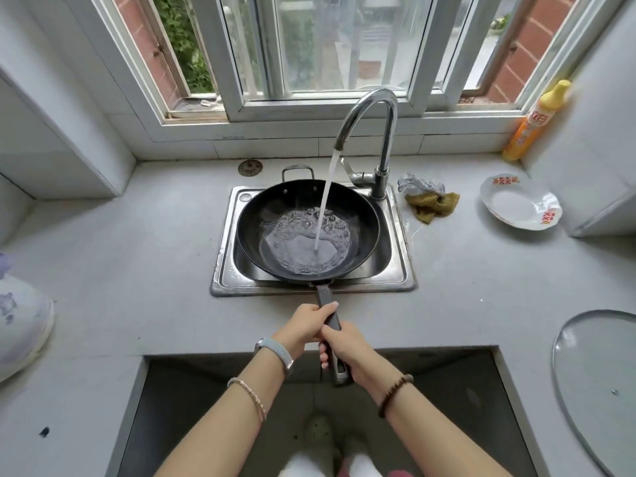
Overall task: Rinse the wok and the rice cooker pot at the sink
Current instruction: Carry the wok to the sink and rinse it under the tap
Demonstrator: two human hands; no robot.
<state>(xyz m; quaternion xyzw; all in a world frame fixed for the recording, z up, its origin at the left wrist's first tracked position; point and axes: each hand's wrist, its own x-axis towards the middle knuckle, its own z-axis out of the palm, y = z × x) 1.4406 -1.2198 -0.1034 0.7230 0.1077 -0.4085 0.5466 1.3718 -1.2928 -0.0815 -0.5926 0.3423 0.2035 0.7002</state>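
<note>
The black wok [308, 232] sits in the steel sink [399, 270], filling most of the basin, its long handle [327, 304] reaching out over the front rim toward the person. Both hands are closed around that handle: the left hand [304, 323] grips it farther up, the right hand [346, 349] just behind it. Water [325, 201] runs from the curved faucet [375, 132] into the wok, where a bubbly pool lies. On the grey table to the right of the sink lie a steel scourer [420, 184] and an olive cloth [433, 206], touching; farther right are a white plate [519, 208] with red characters too small to read, an orange bottle [535, 122] with a red label whose characters are unreadable, and a glass lid [599, 380]. A floral-printed white appliance [20, 315] stands at the far left.
</note>
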